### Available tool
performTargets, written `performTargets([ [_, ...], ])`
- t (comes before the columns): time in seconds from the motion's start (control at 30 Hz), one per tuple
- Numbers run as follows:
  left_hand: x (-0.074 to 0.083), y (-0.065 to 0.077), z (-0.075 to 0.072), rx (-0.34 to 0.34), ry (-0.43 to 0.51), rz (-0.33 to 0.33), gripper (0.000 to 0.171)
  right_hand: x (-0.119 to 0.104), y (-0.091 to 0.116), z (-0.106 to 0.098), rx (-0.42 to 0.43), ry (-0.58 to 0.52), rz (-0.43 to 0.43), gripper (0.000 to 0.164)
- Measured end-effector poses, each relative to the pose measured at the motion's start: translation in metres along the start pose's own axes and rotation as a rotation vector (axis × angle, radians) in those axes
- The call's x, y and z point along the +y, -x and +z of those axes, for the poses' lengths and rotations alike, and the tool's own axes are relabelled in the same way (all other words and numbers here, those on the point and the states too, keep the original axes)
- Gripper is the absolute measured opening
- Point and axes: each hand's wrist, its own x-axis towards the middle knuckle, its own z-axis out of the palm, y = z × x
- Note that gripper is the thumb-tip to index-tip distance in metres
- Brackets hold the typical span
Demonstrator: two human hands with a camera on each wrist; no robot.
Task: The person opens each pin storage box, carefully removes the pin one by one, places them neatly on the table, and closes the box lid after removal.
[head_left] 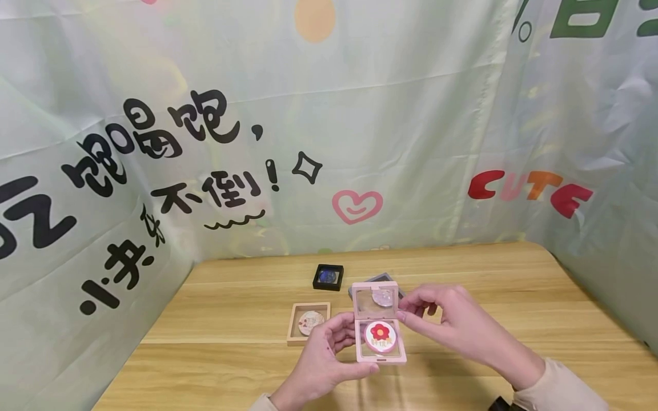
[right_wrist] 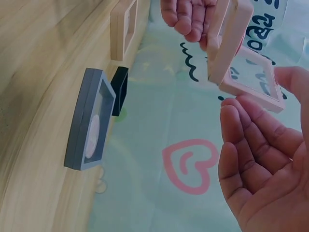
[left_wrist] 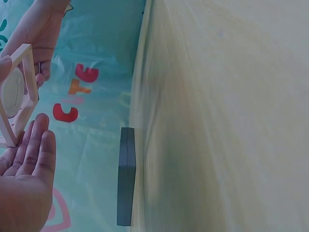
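Note:
A pink hinged display case with clear panels is held above the table, its lid swung up from the lower half. Inside the lower half sits a round badge with a red flower on white and a pink rim. My left hand holds the lower half at its left side, thumb along the bottom edge. At the right edge of the raised lid, my right hand pinches the frame between thumb and fingers. Through the lid's clear panel a pale lilac disc shows.
Behind the pink case, a grey display case stands on the wooden table, partly hidden in the head view. A beige case with a round badge lies left of my left hand. Farther back is a black case holding a blue disc.

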Motion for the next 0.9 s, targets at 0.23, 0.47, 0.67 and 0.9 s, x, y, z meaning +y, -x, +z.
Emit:
performTargets([
  [0.23, -0.0003, 0.0, -0.0009, 0.011, -0.008, -0.005, 0.066, -0.0077, 0.0027, 0.0012, 0.026, 0.01, -0.005, 0.008],
  [0.47, -0.0003, 0.0015, -0.0002, 0.001, -0.016, 0.018, 0.066, -0.0101, 0.0014, 0.0021, 0.086, 0.018, 0.012, 0.012],
  [0.67, -0.0003, 0.0024, 0.0003, -0.008, -0.018, 0.034, 0.067, -0.0089, -0.0002, 0.0012, 0.088, 0.015, 0.051, 0.02],
  [0.9, 0.0006, 0.0026, 0.0002, -0.014, -0.015, 0.038, 0.068, -0.0071, -0.0025, 0.0016, 0.076, -0.003, 0.104, 0.031],
])
